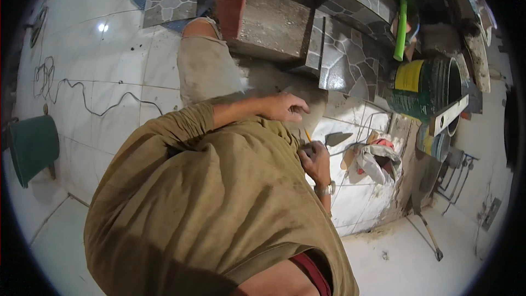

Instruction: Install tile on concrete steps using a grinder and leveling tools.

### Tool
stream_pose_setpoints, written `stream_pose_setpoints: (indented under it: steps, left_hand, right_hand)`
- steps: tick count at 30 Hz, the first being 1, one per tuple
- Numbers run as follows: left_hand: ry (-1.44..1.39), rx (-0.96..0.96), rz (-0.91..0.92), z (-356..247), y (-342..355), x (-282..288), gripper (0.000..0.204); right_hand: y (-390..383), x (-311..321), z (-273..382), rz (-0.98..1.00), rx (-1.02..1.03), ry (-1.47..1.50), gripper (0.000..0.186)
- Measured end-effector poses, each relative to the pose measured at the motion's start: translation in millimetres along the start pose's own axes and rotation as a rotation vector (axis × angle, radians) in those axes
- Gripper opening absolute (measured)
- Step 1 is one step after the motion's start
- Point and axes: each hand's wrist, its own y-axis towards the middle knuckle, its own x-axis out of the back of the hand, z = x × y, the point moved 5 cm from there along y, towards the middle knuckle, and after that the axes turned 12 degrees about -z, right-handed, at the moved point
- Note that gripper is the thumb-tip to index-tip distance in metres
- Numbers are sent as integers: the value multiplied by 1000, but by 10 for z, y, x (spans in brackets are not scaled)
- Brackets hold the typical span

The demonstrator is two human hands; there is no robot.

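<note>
"Checking the left hand [286,107] first: what is its state?"

"Fingers loosely bent, thumb and fingertips apart; it hangs over the lap, ahead and to the left of the right hand [316,160]."

"State the condition of the right hand, and the location of the pencil [308,135]."

"Fingers curled inward, gripping the pencil; the yellow shaft projects forward from the fingers, toward the left hand's side; a metal watch [327,188] encircles the right wrist."

"List the items to the right of the right hand."

"A trowel [338,138], just beside it on the floor; a crumpled pale bag [378,164], beyond the trowel; a green bucket [419,90], farther out and forward; a flat metal bar [450,115], at the bucket's rim."

"And ahead of the left hand?"

"A stone-patterned tile [348,60], forward and to the right; a bright green handle [401,30], past that tile; a second patterned tile [172,0], well apart, forward and to the left."

"Left of both hands?"

"A thin dark cable [131,94], lying in bends across the floor."
</note>
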Motion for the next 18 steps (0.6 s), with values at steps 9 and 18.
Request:
stream_pose_setpoints:
  steps: [9, 18]
  left_hand:
    - [-43, -248, -190, -357, -96, 18, 78]
    - [-257, 202, -489, -158, -642, 1003, 58]
  right_hand:
    - [594, 281, 91, -262, -306, 659, 35]
    - [1213, -484, 699, -103, 262, 278, 38]
